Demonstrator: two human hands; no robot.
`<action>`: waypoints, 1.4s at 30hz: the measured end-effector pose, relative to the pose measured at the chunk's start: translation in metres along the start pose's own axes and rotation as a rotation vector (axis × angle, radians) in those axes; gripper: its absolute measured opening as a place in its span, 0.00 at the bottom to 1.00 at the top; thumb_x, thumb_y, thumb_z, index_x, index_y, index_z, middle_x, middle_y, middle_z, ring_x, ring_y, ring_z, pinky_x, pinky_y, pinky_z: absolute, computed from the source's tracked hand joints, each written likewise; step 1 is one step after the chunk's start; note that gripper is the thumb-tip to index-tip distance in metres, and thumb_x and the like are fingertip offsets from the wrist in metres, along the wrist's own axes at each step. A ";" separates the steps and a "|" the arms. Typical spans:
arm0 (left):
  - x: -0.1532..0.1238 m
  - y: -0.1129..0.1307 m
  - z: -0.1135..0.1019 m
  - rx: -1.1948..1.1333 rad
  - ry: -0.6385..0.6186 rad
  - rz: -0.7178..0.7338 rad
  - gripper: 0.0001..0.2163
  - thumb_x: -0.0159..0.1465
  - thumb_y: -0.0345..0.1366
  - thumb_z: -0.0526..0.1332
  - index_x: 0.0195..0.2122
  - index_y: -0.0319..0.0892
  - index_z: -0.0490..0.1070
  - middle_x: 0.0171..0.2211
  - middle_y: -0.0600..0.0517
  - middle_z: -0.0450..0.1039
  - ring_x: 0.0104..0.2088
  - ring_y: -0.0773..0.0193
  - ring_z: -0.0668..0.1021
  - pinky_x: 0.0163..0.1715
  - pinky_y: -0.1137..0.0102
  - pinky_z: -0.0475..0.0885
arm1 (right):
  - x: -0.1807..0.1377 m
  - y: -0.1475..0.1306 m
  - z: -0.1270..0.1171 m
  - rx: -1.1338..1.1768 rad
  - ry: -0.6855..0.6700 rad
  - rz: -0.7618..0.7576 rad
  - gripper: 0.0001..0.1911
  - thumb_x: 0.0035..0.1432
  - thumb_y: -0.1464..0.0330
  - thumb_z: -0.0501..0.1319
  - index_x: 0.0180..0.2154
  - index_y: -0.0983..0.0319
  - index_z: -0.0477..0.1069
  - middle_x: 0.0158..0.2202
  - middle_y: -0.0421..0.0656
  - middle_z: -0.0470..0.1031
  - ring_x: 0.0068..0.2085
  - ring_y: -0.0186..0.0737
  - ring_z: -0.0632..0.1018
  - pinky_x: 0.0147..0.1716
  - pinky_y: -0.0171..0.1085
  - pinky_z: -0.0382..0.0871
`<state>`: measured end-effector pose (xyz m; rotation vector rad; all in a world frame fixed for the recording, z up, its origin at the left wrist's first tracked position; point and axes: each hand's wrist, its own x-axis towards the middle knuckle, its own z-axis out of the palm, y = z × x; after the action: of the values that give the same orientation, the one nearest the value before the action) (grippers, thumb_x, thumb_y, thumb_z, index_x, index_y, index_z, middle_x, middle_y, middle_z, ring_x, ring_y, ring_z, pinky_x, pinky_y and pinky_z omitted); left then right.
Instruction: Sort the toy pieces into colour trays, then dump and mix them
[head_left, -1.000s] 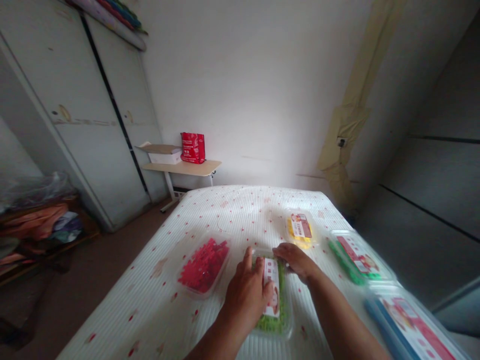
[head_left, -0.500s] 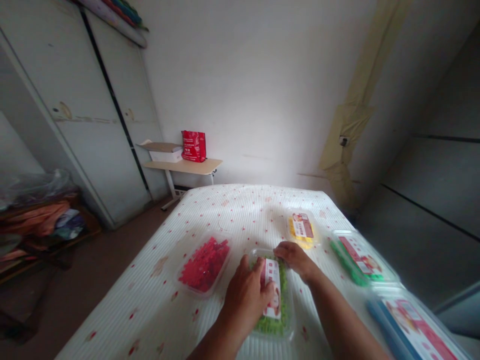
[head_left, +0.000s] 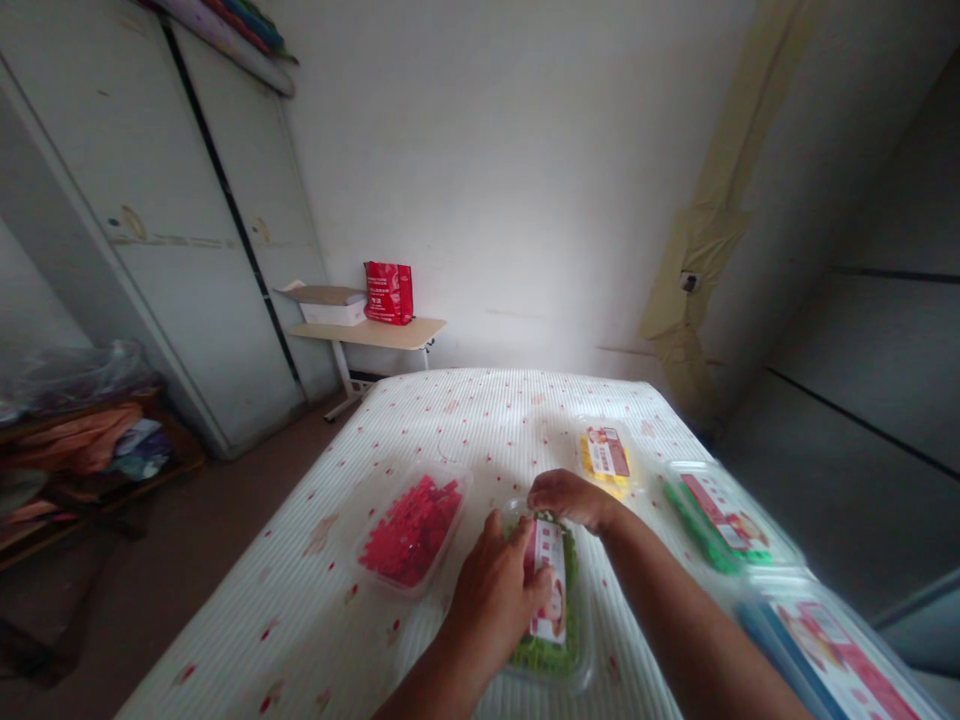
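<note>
A clear plastic box of light green pieces (head_left: 556, 640) with a red and white label lies on the bed in front of me. My left hand (head_left: 495, 585) rests flat on its lid, fingers spread over the label. My right hand (head_left: 566, 497) curls over the box's far edge, fingers closed on the lid rim. Left of it sits an open box of red pieces (head_left: 411, 520).
A yellow box (head_left: 604, 458), a dark green box (head_left: 716, 520) and a blue box (head_left: 825, 650) line the right side of the bed (head_left: 465, 420). A wardrobe (head_left: 150, 230) stands at left, and a small table (head_left: 367, 332) with a red bag stands by the wall.
My right hand has slid left along the far edge of the light green box and curled tighter. My left hand stays on the lid.
</note>
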<state>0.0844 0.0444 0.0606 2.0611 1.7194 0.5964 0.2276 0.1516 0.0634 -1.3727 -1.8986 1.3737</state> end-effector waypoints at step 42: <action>-0.019 -0.021 0.000 -0.261 0.058 -0.012 0.25 0.60 0.42 0.52 0.59 0.41 0.58 0.58 0.41 0.59 0.57 0.52 0.63 0.56 0.58 0.57 | -0.068 -0.012 -0.005 -0.399 0.622 -0.068 0.12 0.55 0.61 0.53 0.26 0.61 0.65 0.24 0.41 0.71 0.26 0.36 0.72 0.27 0.34 0.61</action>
<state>0.0638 0.0290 0.0475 1.8665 1.5892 0.8371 0.2545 0.0935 0.0893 -1.6500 -1.7980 0.4469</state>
